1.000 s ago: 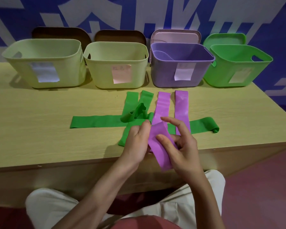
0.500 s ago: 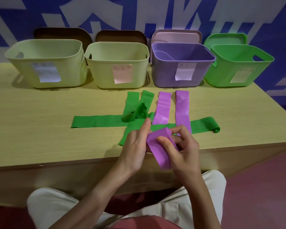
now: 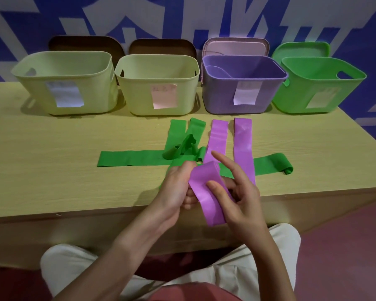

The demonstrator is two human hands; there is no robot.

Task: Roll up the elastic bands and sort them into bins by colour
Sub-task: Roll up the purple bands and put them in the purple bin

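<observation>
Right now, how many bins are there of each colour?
Pale yellow-green bins: 2
Purple bin: 1
Green bin: 1
Total: 4 bins

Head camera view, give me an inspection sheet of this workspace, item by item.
Surface: wooden table, bins along its back edge.
Job's things: purple band partly rolled in both hands; two purple strips and green bands lie flat; purple bin, green bin, two pale bins.
Clutter: lids propped behind the bins.
Hands: left hand and right hand grip the band.
Cables: nothing seen.
Surroundings: blue-and-white wall.
</observation>
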